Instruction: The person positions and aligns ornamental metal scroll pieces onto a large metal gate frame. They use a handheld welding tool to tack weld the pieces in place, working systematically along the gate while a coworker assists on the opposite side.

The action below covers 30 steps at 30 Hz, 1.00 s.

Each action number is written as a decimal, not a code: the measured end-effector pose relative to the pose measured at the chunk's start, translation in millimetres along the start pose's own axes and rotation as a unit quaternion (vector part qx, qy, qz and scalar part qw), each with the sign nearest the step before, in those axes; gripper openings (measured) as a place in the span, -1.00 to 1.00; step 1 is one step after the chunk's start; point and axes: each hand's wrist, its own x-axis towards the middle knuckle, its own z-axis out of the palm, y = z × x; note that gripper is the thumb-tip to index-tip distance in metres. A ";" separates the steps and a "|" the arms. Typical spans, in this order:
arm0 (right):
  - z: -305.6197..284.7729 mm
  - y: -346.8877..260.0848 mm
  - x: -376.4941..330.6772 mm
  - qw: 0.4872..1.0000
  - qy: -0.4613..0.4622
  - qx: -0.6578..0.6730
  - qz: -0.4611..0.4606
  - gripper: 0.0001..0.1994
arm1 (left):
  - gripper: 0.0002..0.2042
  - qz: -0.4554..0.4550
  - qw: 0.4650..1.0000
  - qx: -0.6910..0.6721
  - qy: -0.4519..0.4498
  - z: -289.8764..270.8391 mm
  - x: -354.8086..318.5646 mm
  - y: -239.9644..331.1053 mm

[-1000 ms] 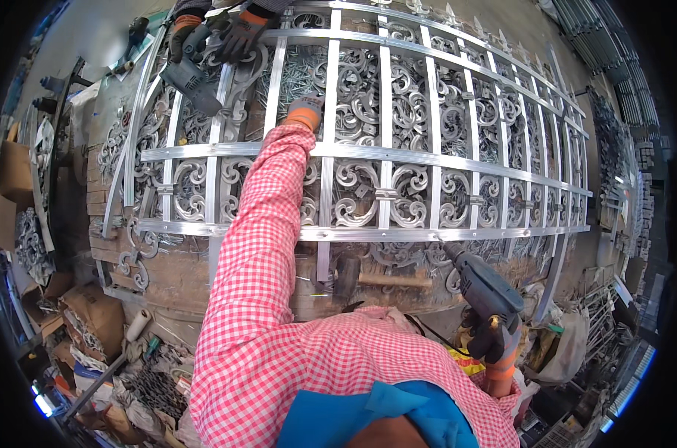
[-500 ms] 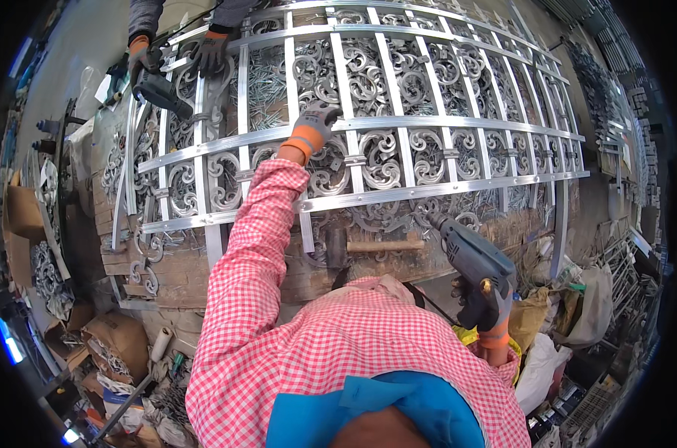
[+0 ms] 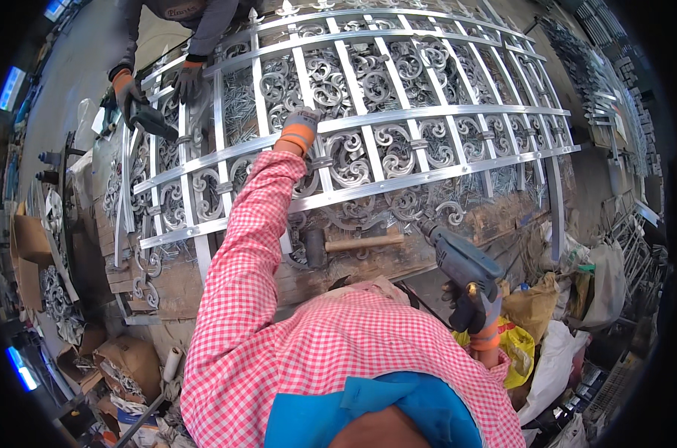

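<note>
My left hand [image 3: 301, 128], in a grey glove with an orange cuff, is closed over the long rail of a silver metal fence panel [image 3: 428, 112], where an upright bar crosses. My right hand [image 3: 476, 308], gloved too, grips the handle of a dark blue-grey power drill [image 3: 465, 257]. The drill points up and left, its front end just short of the panel's near rail. Curled metal scrolls [image 3: 350, 157] fill the space between the two nearest rails. On the wooden tabletop [image 3: 368, 270], below the panel, lies a hammer [image 3: 361, 243] with a wooden handle.
Across the panel at the far left, a co-worker's gloved hands [image 3: 129, 89] hold another dark power tool [image 3: 153, 119] at the bars. Loose screws [image 3: 241, 108] are scattered under the panel. Cardboard boxes [image 3: 129, 362] stand at lower left, bags [image 3: 551, 366] at lower right.
The whole scene has shifted left in view. My left hand has closed more over the rail and sits nearer the upright bar. More of the co-worker shows; my right hand still holds the drill.
</note>
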 end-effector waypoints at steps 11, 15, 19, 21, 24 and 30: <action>-29.8 19.6 -14.9 0.999 0.019 0.011 -0.048 -0.49 | -0.80 0.083 0.990 0.105 0.030 27.8 16.2 0.5; -37.7 32.9 -18.8 0.998 0.045 0.024 -0.031 -0.42 | -0.77 0.055 0.993 0.079 0.064 16.4 16.8 21.0; -43.1 31.9 -17.7 0.999 0.027 0.023 -0.027 -0.36 | -0.76 0.031 0.998 0.039 0.036 13.4 14.4 22.1; -47.0 34.6 -18.7 0.999 0.034 0.017 -0.023 -0.37 | -0.77 -0.003 0.999 0.008 0.049 7.5 10.0 24.4; -42.5 26.8 -20.1 0.999 0.043 0.026 -0.022 -0.38 | -0.77 0.012 0.999 0.016 0.045 8.6 10.8 24.1; -54.1 45.5 -20.5 0.996 0.058 0.062 -0.019 -0.38 | -0.72 -0.107 0.989 -0.096 0.028 22.5 18.1 11.8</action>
